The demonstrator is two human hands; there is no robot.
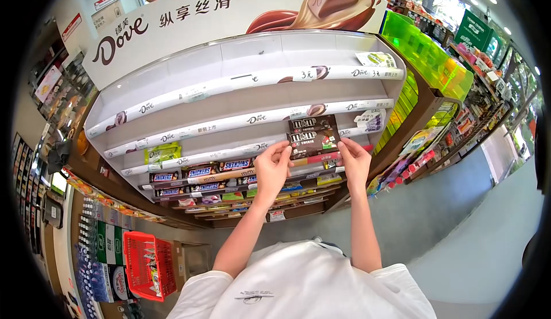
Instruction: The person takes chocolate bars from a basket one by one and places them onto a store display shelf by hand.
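My left hand (272, 171) pinches the left side of a brown M&M's packet (310, 141), and the fingers of my right hand (355, 161) are closed on its right edge. The packet is upright, front toward me, before the lower shelves of the Dove display. Just above and behind it shows a second brown M&M's packet (307, 124); whether I hold that one too, I cannot tell. Snickers bars (235, 165) lie in the rack left of my left hand. A green Dove bag (163, 153) rests farther left on a shelf.
A white and green packet (376, 60) is on the top shelf at right. Beside the display stands a bright green translucent rack (422, 49). A red basket (133, 256) with some packets is on the lower left, near stacked drinks (109, 241). Grey floor (425, 215) extends right.
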